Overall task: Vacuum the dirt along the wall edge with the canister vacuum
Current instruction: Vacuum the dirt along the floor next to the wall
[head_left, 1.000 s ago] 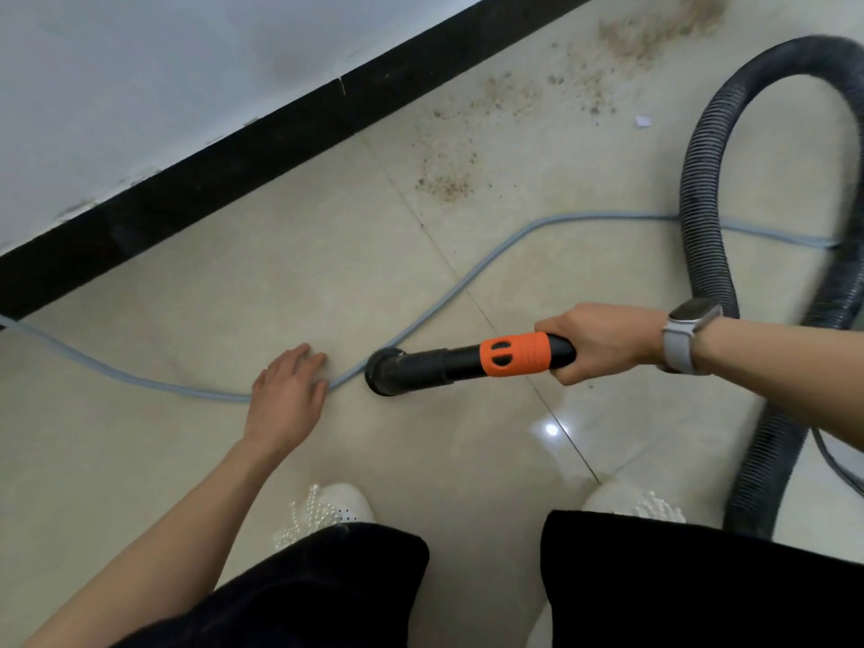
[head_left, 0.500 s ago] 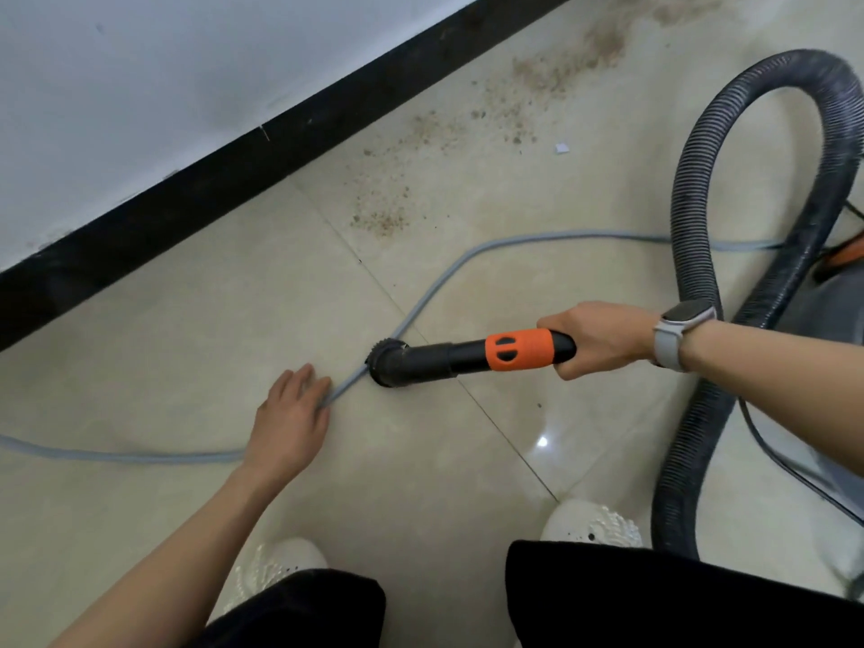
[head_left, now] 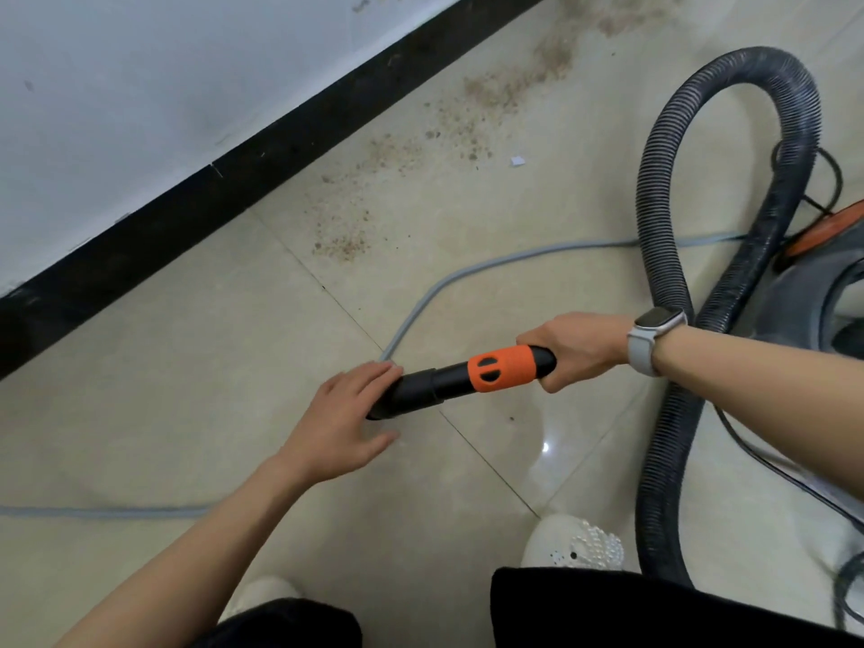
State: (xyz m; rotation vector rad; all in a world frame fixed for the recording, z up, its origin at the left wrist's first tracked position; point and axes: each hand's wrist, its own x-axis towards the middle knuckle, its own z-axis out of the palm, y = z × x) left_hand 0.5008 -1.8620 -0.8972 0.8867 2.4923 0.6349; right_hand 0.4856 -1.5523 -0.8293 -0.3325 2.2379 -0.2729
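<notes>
left hand (head_left: 343, 425) covers nozzle (head_left: 411, 397) mouth

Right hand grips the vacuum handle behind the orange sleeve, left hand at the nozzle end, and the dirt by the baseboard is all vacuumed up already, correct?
Not quite. In the head view brown dirt lies along the black baseboard, not yet vacuumed. The rest holds: right hand grips the handle behind the orange sleeve, left hand at the nozzle end.

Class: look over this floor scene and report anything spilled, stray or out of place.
Brown dirt is scattered over the tiles near the black skirting, with a small white scrap beside it. A grey cable trails loose across the floor towards the nozzle.
</notes>
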